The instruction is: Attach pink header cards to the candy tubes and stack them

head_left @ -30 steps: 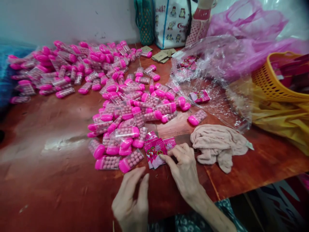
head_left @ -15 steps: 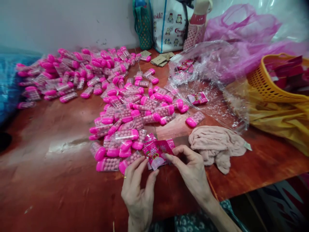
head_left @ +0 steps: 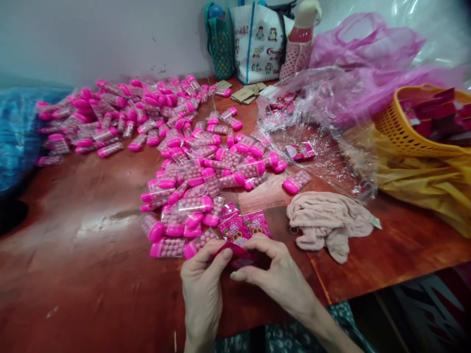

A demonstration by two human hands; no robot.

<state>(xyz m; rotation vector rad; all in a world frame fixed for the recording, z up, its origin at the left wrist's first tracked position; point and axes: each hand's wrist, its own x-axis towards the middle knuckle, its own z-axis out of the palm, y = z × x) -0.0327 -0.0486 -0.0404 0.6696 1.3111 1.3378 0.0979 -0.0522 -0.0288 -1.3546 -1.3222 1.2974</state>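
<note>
A dark pink printed packet [head_left: 237, 254] is held up between both hands near the table's front edge. My left hand [head_left: 206, 279] pinches its left side between thumb and fingers. My right hand [head_left: 275, 267] has its fingers on the right side, the thumb just below it. Just beyond lie flat pink printed packets [head_left: 256, 223], partly hidden by my fingers. To their left and behind, clear containers of small pink balls with bright pink caps [head_left: 193, 203] form a loose heap.
A beige cloth [head_left: 327, 220] lies on the red-brown table [head_left: 91, 279] at right. Behind it are clear plastic wrap [head_left: 342, 166] and a yellow basket [head_left: 401, 127]. A white bag [head_left: 253, 54] and a bottle [head_left: 300, 44] stand at the back. Blue plastic [head_left: 18, 137] is far left.
The packet has come up off the others and toward me, and now tilts between my fingers. My left hand has closed onto it. The view has shifted slightly.
</note>
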